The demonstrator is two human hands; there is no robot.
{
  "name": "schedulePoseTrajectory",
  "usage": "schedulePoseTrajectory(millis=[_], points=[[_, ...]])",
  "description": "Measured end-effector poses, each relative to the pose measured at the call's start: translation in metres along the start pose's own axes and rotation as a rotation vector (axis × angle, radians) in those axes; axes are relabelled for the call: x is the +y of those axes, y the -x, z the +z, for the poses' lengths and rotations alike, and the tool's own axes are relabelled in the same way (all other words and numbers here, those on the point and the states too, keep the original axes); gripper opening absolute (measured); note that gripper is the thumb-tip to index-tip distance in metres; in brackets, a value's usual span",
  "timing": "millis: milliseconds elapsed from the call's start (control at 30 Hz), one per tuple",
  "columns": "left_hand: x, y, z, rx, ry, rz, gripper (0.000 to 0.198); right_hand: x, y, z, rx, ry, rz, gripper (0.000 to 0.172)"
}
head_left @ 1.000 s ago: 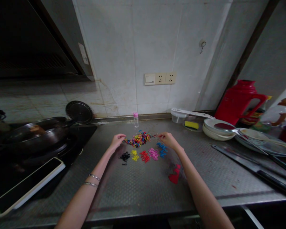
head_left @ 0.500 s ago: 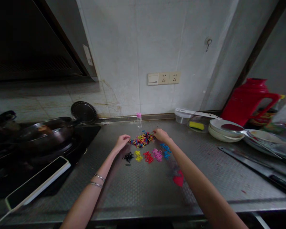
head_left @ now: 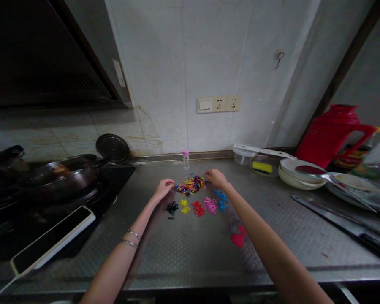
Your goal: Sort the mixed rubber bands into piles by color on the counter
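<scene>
A mixed heap of small coloured pieces (head_left: 191,185) lies on the steel counter (head_left: 190,249). In front of it sit sorted little piles: black (head_left: 171,207), yellow (head_left: 185,206), red (head_left: 197,208), pink (head_left: 210,205) and blue (head_left: 222,198). My left hand (head_left: 164,188) rests at the heap's left edge, fingers curled in a pinch. My right hand (head_left: 215,177) touches the heap's right edge, fingers curled together. What either hand pinches is too small to make out. A small clear bottle with a pink cap (head_left: 185,159) stands behind the heap.
A red patch (head_left: 238,240) lies beside my right forearm. A dark pan (head_left: 61,175) sits on the stove at left, with a phone (head_left: 52,239) near the edge. Bowls (head_left: 299,175), a yellow sponge (head_left: 261,167), a red jug (head_left: 333,131) and a knife (head_left: 342,222) crowd the right.
My right hand moved left onto the heap's right edge. The left hand stayed by the heap. The camera view shifted slightly.
</scene>
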State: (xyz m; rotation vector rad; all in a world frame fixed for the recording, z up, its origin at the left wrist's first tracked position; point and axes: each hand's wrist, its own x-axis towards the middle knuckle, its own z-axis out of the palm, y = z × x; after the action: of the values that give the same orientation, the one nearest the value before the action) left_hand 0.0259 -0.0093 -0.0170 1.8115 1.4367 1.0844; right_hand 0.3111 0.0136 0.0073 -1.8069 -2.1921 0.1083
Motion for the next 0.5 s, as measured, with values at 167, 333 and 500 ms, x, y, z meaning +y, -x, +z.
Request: schedulePoseTrajectory(millis=[167,333,500], points=[[-0.001,0.000,-0.001,-0.007,-0.016,0.011,0.022,0.014,0.001,-0.002,0.072,-0.162,0.002,0.027],[-0.003,-0.001,0.002,-0.008,-0.015,0.010,0.021,0.028,0.016,-0.006,0.115,-0.295,-0.029,0.027],[-0.002,0.001,0.005,-0.039,-0.009,0.006,0.020,0.039,0.045,-0.009,-0.011,-0.324,-0.120,0.027]])
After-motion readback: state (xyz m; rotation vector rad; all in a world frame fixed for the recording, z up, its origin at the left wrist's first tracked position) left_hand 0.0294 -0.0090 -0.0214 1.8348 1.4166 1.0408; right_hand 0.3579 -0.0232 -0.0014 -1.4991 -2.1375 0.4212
